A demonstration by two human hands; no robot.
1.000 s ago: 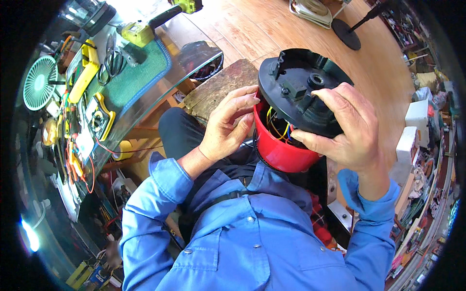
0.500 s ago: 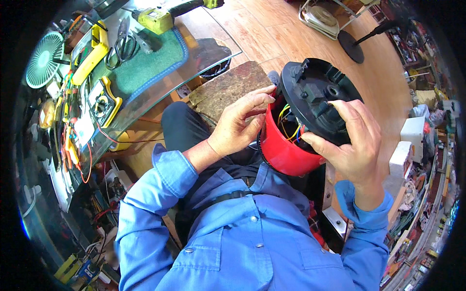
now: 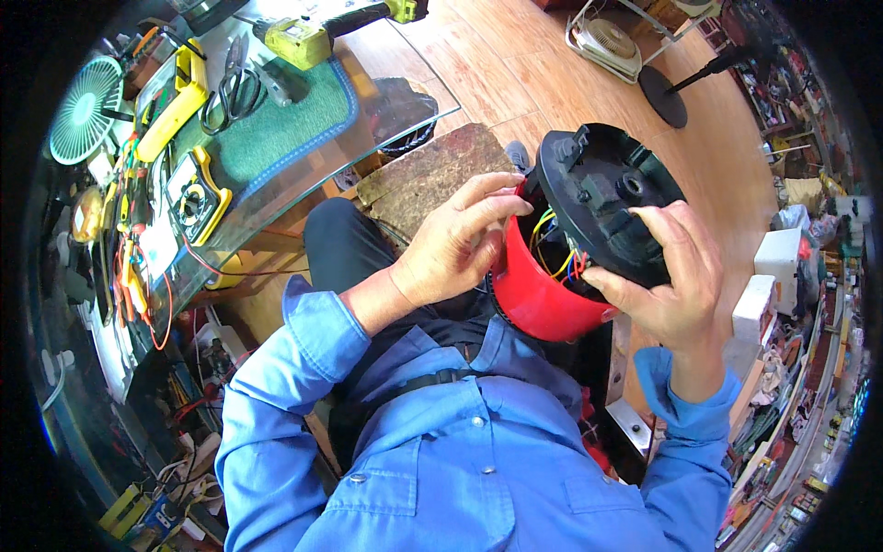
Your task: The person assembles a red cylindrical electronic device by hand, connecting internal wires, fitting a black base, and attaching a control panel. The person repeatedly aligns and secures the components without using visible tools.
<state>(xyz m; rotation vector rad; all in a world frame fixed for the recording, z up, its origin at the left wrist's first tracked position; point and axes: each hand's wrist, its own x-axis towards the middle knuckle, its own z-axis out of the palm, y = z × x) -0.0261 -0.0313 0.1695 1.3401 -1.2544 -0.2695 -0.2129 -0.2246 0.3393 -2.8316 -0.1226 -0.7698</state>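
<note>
A round red housing (image 3: 543, 299) rests at my lap, its top uncovered. Yellow, blue and red wires (image 3: 563, 260) run from inside it toward a black round base cover (image 3: 598, 207), which is tilted up over the opening. My right hand (image 3: 676, 276) grips the cover's near right edge between thumb and fingers. At the housing's left rim, my left hand (image 3: 464, 239) has its fingers bent over the edge and its thumb below, closed on the red wall. The inside of the housing is mostly hidden by the cover.
On the glass-topped bench (image 3: 322, 170) at left lie a green mat (image 3: 303, 115), a yellow-green cordless drill (image 3: 303, 41), scissors (image 3: 236, 87), a yellow multimeter (image 3: 198, 193) and test leads. A brown board (image 3: 432, 170) is ahead of my knees. Clutter lines the right side.
The housing and cover have shifted slightly down, and the cover has turned a little. Both hands keep their holds; the red wires show more plainly.
</note>
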